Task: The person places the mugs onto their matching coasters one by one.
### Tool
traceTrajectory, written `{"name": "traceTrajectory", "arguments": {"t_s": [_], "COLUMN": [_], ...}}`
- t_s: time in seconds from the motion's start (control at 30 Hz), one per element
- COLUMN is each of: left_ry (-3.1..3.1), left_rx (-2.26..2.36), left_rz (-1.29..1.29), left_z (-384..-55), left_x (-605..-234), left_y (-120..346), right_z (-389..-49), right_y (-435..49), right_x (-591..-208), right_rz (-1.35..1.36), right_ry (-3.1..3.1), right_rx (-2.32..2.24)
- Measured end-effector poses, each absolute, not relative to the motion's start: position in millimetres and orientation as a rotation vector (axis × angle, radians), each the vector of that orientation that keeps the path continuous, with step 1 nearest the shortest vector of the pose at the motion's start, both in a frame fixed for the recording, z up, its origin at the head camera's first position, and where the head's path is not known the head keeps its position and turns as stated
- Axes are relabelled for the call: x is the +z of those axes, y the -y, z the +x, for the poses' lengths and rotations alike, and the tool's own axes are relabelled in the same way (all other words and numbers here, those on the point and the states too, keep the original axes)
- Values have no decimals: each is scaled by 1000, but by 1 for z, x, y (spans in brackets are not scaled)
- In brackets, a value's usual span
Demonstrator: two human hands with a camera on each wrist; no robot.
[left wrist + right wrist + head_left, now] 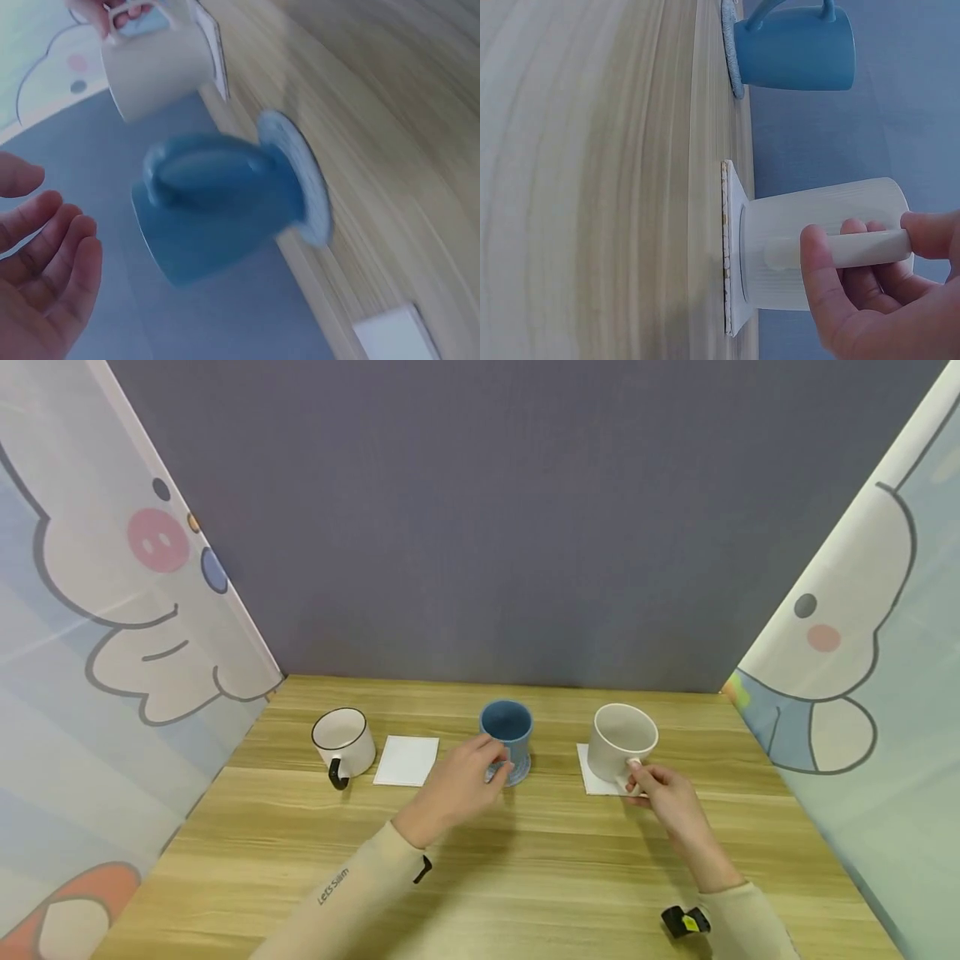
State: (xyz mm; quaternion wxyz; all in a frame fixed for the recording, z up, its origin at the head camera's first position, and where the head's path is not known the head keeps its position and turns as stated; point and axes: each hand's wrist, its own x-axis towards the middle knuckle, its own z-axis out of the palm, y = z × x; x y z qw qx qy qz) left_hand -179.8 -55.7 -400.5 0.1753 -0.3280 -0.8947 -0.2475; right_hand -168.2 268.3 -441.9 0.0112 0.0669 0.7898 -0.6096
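Observation:
A blue mug (507, 727) stands on a round blue-grey coaster (300, 180) in the middle of the table. My left hand (467, 777) is beside it, its fingers loosely bent and apart from the mug in the left wrist view, with nothing in them. To the right, a plain white mug (617, 743) stands upright on a square white coaster (735, 247). The fingers and thumb of my right hand (670, 797) grip its handle (870, 248), which faces toward me.
At the left of the wooden table (570, 868) stands a white mug with a black rim and black handle (345, 747). Next to it lies a bare square white coaster (407, 761). A grey panel (495, 527) rises behind the table, with cartoon-printed curtains on both sides.

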Motion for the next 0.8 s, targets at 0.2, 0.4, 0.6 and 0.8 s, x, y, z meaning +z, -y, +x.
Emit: {"name": "traceTrajectory", "arguments": {"t_s": [0.2, 0.4, 0.6, 0.8], "left_ry": [2516, 2479, 2475, 2480], "left_rx": [-692, -707, -801, -877], "left_rz": [-786, -658, -502, -393], "left_z": [-179, -180, -181, -180], "left_x": [-402, -402, -403, -403], "left_y": [82, 106, 128, 146], "right_z": [-168, -168, -168, -169], "right_y": [-269, -270, -270, -270], "right_x": [-443, -444, -444, -443], "right_rz": [218, 219, 229, 224], "right_ry": [-2463, -2462, -2459, -2467], "right_rx": [-1903, -1891, -1879, -1876]}}
